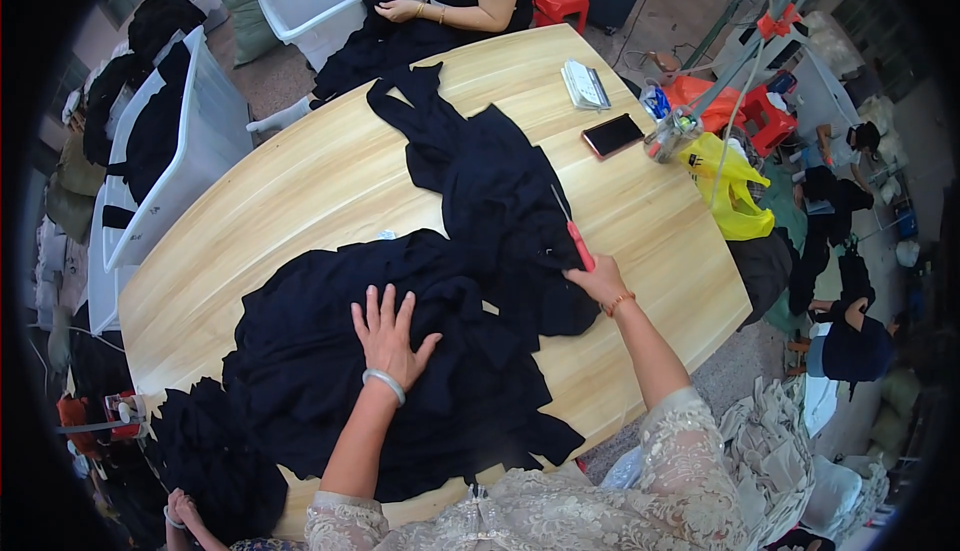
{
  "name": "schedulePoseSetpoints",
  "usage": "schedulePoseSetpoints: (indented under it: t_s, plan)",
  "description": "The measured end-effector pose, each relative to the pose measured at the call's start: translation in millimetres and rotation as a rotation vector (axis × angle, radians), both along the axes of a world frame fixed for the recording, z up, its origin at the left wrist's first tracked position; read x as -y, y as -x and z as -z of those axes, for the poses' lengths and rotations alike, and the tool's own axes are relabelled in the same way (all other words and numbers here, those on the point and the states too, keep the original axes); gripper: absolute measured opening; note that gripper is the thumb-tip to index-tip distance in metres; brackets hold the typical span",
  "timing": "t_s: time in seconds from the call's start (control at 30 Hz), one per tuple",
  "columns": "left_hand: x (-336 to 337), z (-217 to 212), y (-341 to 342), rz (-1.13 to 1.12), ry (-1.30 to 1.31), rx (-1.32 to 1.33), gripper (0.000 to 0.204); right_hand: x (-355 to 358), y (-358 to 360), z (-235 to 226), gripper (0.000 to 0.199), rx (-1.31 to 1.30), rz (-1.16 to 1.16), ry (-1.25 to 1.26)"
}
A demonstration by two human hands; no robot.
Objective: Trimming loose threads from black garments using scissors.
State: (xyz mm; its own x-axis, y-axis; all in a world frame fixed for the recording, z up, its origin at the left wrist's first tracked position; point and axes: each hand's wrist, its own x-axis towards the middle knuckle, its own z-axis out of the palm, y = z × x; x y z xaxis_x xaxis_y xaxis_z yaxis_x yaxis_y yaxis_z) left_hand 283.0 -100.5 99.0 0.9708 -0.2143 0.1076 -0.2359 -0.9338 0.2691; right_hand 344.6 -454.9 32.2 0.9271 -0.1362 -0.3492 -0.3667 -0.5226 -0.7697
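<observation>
My left hand point(389, 343) lies flat with spread fingers on a black garment point(340, 291). Several black knit pieces overlap beneath and around it. Farther right, my right hand point(597, 281) is closed around red-handled scissors point(578, 243). Their thin metal blades point away from me, over the edge of another black garment point(500, 191) that stretches toward the table's far side. A small pale label point(490, 307) shows on the cloth between my hands.
The pale wooden table point(650, 211) bears a phone point(612, 137) and a white pad point(585, 85). A yellow bag point(735, 191) hangs by its right edge. White bins point(200, 121) stand left. Another person point(480, 1) handles black cloth opposite; other hands point(185, 511) show lower left.
</observation>
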Motion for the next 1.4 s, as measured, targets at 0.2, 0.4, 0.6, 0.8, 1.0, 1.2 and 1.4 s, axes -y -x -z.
schedulePoseSetpoints:
  t_s: [0.2, 0.4, 0.6, 0.8, 1.0, 1.2, 1.4]
  plan:
    - [94, 7, 61, -0.225, 1.323, -0.650, 0.062, -20, 101, -74, 0.022, -0.224, 0.068, -0.499]
    - [145, 28, 72, -0.401, 2.353, -1.482, 0.040, -47, 176, -135, 0.023, -0.186, -0.118, -0.569]
    - [88, -28, 103, -0.267, 2.045, -1.276, 0.020, -53, 203, -162, 0.018, -0.321, -0.315, -0.697]
    - [-10, -46, 155, -0.103, 1.590, -1.137, 0.049, -37, 221, -163, 0.018, 0.033, -0.299, -0.396]
    - [-70, 1, 231, -0.396, 0.322, -0.135, 0.033, -70, 222, -92, 0.023, 0.072, -0.287, -0.009]
    - [5, 6, 237, -0.350, 0.737, -0.264, 0.052, -103, 221, -90, 0.027, 0.258, -0.409, 0.123]
    - [37, 8, 200, -0.434, 0.571, -0.114, 0.069, -101, 208, -99, 0.033, 0.277, -0.496, 0.119]
